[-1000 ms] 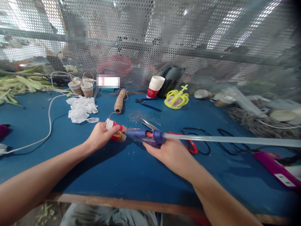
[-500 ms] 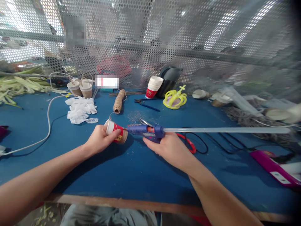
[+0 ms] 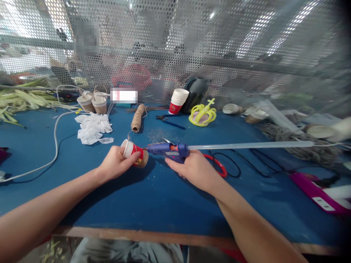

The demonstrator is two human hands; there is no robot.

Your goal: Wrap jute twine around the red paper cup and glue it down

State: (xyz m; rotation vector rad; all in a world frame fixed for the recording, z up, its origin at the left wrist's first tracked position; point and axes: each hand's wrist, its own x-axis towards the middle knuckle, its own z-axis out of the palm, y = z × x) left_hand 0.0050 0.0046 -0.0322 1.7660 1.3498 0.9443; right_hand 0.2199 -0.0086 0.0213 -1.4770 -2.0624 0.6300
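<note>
My left hand [image 3: 116,163] is closed round a red and white paper cup [image 3: 136,153], tipped on its side, with brown twine wound round its base end. A strand of twine runs from the cup toward the twine roll [image 3: 138,118] behind it. In my right hand [image 3: 193,170] is a blue glue gun [image 3: 170,150], its nozzle at the cup's side near the twine. A long translucent glue stick [image 3: 252,145] sticks out of the gun's back to the right. My fingers hide part of the gun's handle.
White gloves [image 3: 94,128] and twine-wrapped cups [image 3: 99,104] are at the left. Behind the hands are pliers [image 3: 171,121], stacked cups [image 3: 178,102] and a yellow crown-shaped piece [image 3: 202,115]. A purple power strip [image 3: 315,190] and cables lie right. Metal mesh [image 3: 164,47] rises behind the table [image 3: 153,208].
The glue gun's back end and glue stick have tilted slightly upward, and my right hand has shifted a little left. The cup stays in my left hand.
</note>
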